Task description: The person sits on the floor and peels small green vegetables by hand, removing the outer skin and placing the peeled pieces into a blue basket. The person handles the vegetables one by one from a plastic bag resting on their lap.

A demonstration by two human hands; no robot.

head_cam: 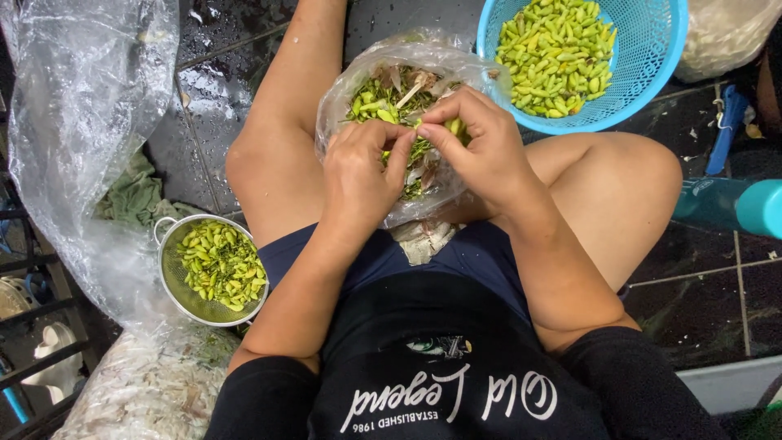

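Both hands' fingers [423, 134] hide most of a small green pod [453, 125].

My left hand [362, 167] and right hand [481, 147] sit pressed together over the clear plastic bag [383, 81] of stems, boxed in by my bare knees on either side. Ahead and right, the blue basket [652, 65] of green pods crowds the bag's rim — little gap there. Left and below, the metal strainer [175, 281] sits against a large plastic sheet [81, 122]. Dark wet floor tiles [212, 90] ahead-left lie open.
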